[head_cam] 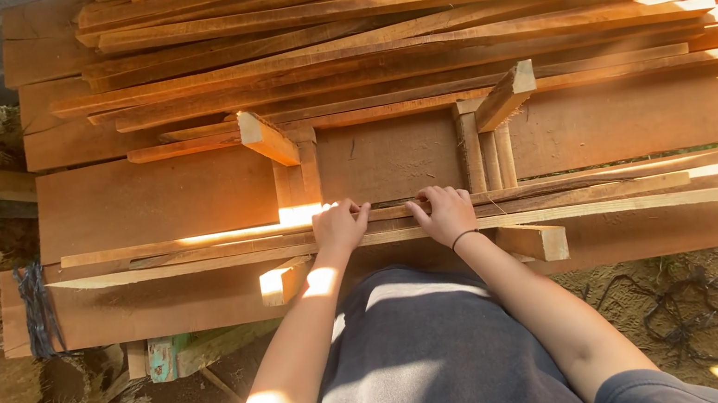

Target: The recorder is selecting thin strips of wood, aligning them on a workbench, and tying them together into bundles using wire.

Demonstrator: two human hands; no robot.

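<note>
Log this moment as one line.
left hand: on thin wood strip | right hand: on same strip | beneath: wooden frame | behind: stacked slats

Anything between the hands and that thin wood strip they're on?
Nothing visible. Left hand and right hand both rest directly on the thin strip, side by side, between the upturned stool frame's legs.

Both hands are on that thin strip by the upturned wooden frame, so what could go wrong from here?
1. The left hand and right hand are bare and press on a rough-sawn wooden strip; splinters seem likely.
2. The upturned wooden frame has legs sticking up close to the hands; a knock may tip it.
3. The loose slat pile behind is stacked unevenly and could slide if the boards get jolted.
</note>
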